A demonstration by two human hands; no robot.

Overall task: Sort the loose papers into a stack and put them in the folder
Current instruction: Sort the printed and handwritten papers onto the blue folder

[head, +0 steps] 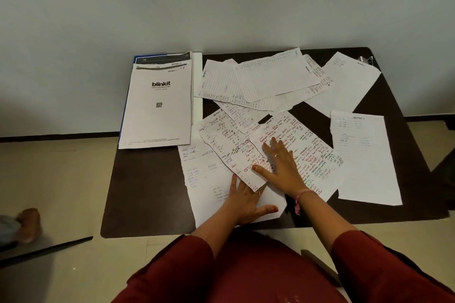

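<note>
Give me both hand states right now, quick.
Left hand: open, fingers flat on the faintly written white sheet.
Right hand: open, fingers spread, pressing the densely handwritten lined sheet.

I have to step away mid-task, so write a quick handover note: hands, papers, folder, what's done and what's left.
Left hand: open, flat on the lightly written sheet at the table's near edge.
Right hand: open, fingers spread, pressing the densely handwritten sheets.
Done: a neat stack topped by the blinkit page lies on the blue folder, far left.
Left: loose papers remain scattered over the dark table; gather, add to the stack, close the folder.
</note>
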